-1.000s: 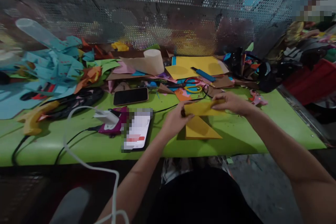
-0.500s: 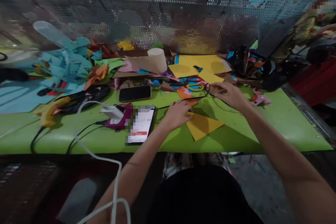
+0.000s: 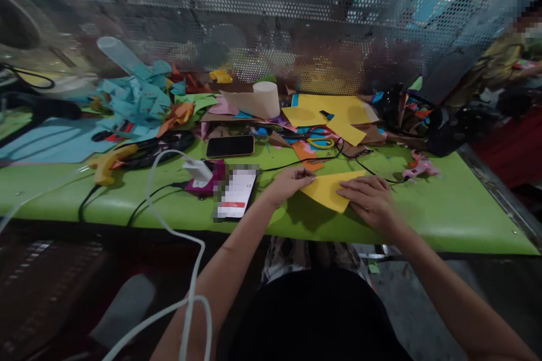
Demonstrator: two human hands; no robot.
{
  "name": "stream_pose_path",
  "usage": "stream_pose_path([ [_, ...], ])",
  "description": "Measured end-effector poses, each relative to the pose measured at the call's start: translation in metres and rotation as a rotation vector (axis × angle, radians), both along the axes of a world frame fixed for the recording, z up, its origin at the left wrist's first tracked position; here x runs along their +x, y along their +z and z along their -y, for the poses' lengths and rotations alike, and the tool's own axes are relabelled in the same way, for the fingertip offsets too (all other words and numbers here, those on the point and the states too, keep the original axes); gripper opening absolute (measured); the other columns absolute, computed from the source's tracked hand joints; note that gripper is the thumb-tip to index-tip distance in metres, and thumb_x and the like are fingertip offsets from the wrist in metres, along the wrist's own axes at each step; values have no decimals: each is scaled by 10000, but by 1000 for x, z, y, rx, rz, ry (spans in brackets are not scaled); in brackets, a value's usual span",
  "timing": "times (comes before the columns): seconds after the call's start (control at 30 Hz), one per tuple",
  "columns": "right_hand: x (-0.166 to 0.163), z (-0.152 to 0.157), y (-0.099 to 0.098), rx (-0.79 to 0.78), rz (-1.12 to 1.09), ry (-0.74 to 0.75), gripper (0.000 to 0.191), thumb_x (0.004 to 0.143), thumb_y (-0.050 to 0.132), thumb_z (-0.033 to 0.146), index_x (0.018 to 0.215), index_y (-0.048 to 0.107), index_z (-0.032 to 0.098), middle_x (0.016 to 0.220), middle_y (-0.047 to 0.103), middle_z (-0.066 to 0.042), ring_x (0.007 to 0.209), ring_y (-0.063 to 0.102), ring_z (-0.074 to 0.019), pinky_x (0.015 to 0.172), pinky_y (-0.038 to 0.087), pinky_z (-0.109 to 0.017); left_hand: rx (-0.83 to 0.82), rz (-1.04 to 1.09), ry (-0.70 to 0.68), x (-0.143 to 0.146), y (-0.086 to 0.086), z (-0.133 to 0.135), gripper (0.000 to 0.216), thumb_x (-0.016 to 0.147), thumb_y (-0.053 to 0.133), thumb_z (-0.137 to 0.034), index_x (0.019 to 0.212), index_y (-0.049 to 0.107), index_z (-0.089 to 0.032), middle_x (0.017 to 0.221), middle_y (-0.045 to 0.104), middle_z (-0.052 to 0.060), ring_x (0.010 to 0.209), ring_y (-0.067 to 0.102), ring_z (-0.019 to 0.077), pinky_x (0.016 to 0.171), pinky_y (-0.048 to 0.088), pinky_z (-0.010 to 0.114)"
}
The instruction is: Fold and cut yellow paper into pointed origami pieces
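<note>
A yellow paper triangle (image 3: 329, 188) lies flat on the green table (image 3: 449, 208) near its front edge. My left hand (image 3: 288, 181) rests on the paper's left corner with fingers stretched out. On the triangle's right side my right hand (image 3: 371, 199) lies flat, fingers spread. Neither hand grips anything.
A lit phone (image 3: 235, 197) and a dark phone (image 3: 230, 146) lie left of the paper, with a white charger (image 3: 197, 169) and cables. Scissors (image 3: 318, 140), yellow sheets (image 3: 334, 108), a paper roll (image 3: 265, 99), blue scraps (image 3: 135, 99), a yellow glue gun (image 3: 108, 162) and a pink glue gun (image 3: 419, 167) crowd the back.
My right hand set a yellow strip down at the back and came back onto the triangle. The left hand stayed at the triangle's left corner. The view tilted slightly.
</note>
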State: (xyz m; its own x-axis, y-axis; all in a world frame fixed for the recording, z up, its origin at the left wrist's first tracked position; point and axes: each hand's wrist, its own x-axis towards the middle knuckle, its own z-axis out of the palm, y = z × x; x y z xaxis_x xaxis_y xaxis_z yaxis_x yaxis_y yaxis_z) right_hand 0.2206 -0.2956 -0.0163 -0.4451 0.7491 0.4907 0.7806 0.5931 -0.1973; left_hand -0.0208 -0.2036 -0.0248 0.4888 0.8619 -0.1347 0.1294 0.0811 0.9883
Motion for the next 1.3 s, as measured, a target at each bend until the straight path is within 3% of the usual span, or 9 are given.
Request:
stream_pose_path([
  [0.27,6,2,-11,0,-381,-49,41,863,683,277,862,721,263,810,752,-15,793,652,-218,733,500,-369,257,-62,-118,-5,5,30,324,885,565,-396,1080,698,-174,1158,688,75,1061,606,200,898,448,291],
  [0.6,9,-1,-13,53,-389,-84,51,881,660,279,886,710,288,815,729,1,795,661,-218,727,502,-367,351,-272,-157,-1,-9,43,291,917,529,-274,1119,714,-177,1089,745,60,965,668,185,819,473,251],
  [0.7,7,-1,-13,104,-362,-102,159,876,665,270,1030,691,301,918,738,-15,887,660,-235,786,505,-387,356,-315,-115,0,-10,46,281,874,512,-157,1055,726,-175,1055,750,49,945,667,185,828,474,258],
  [0.83,2,4,-11,177,-263,-143,563,834,698,320,1366,521,268,1306,634,-110,1174,581,-309,955,445,-481,374,-312,97,1,-17,49,242,864,492,-164,931,724,-171,907,742,42,847,656,194,785,488,279],
  [0.9,-1,8,-10,173,-231,-122,570,845,674,303,1387,501,267,1335,618,-115,1187,579,-303,966,436,-476,353,-247,196,2,-20,51,253,860,495,-163,994,709,-171,975,737,56,907,658,207,821,490,293],
  [1.0,-5,15,-11,75,-214,-87,385,866,629,245,1248,613,291,1180,714,-66,1075,641,-262,924,457,-439,314,-120,289,2,-22,54,387,852,510,-169,1224,616,-178,1132,697,80,1025,640,215,879,486,306],
  [1.13,-4,21,-18,-107,-257,-79,243,883,537,162,977,719,294,1062,758,-30,1013,671,-242,905,473,-453,286,-190,314,-2,-16,64,613,852,507,-169,1454,409,-231,891,692,15,754,626,170,730,491,291],
  [1.2,-2,24,-23,-164,-322,-84,240,890,520,168,947,725,279,1076,757,-44,1022,679,-241,901,495,-451,320,-293,251,-6,-11,70,557,869,486,-174,1418,472,-264,840,694,-2,669,598,158,696,478,290],
  [1.3,3,26,-31,-235,-387,-76,235,886,509,167,924,721,261,1089,756,-61,1021,697,-234,928,515,-445,427,-503,101,-13,-3,78,377,888,466,-173,1182,681,-273,994,736,24,802,649,188,790,482,317],
])
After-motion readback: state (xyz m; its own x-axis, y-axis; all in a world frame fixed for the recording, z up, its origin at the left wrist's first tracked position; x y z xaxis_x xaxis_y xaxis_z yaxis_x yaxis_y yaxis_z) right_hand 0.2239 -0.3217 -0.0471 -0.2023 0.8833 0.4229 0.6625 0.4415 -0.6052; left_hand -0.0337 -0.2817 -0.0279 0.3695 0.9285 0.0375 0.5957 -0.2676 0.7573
